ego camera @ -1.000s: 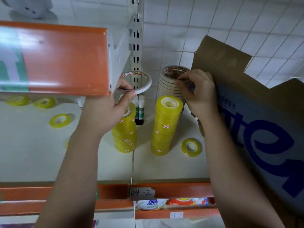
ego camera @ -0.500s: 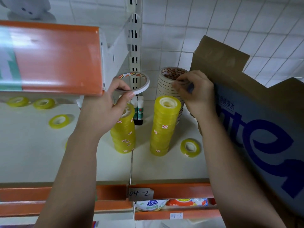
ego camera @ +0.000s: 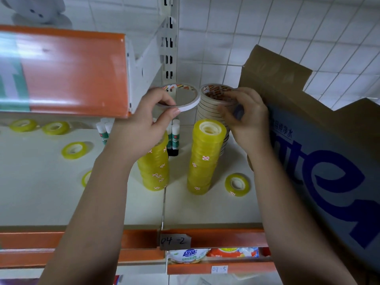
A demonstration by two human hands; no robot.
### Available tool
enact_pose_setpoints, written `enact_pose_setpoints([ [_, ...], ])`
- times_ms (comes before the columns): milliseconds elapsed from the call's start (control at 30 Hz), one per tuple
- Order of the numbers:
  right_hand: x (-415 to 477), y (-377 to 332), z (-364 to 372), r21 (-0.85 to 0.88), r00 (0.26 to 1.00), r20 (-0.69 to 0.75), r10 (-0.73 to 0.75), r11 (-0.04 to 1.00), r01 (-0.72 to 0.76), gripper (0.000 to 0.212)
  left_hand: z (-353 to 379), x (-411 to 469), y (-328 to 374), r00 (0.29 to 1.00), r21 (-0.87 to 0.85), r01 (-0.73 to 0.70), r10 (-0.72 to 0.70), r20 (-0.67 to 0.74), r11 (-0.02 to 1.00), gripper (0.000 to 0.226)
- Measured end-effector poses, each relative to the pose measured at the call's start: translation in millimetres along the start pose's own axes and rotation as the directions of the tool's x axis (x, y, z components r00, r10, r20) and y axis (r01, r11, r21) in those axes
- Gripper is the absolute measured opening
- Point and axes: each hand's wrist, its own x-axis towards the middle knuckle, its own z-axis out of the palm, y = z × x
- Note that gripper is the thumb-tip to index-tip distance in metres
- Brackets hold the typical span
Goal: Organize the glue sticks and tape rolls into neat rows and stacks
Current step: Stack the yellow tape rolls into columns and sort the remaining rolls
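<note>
Yellow stacks (ego camera: 205,159) stand below fingers; left hand (ego camera: 141,124) pinches white roll (ego camera: 191,103) beside beige stack (ego camera: 209,109), right hand (ego camera: 246,120) grips its top; loose rolls (ego camera: 237,184) unsorted.

Shop: orange-edged shelves (ego camera: 213,237) with handwritten price-rail labels (ego camera: 174,241).

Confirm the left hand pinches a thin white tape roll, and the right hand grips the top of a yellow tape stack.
Wrong stack. In the head view the right hand grips the top of the beige tape stack, behind a yellow tape stack. The left hand does pinch the thin white tape roll.
</note>
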Motion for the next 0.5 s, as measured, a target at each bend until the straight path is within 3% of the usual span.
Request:
enact_pose_setpoints([
  [167,-34.5,-4.8,-13.2,-0.04,1.0,-0.017,-0.001,0.999,0.0,0.033,21.9,41.5,12.3,0.991,-0.049,-0.112,0.115,0.065,0.993,0.014],
  [300,-71.3,2.7,-16.2,-0.046,0.989,0.116,0.092,0.995,-0.087,0.031,42.4,70.4,17.8,0.971,-0.04,-0.176,0.18,0.154,0.984,0.014],
  [500,-105.8,18.3,-13.2,-0.091,0.965,0.231,0.123,0.99,-0.105,0.022,67.6,90.3,20.9,0.954,0.023,-0.145,0.134,0.267,0.989,0.017],
])
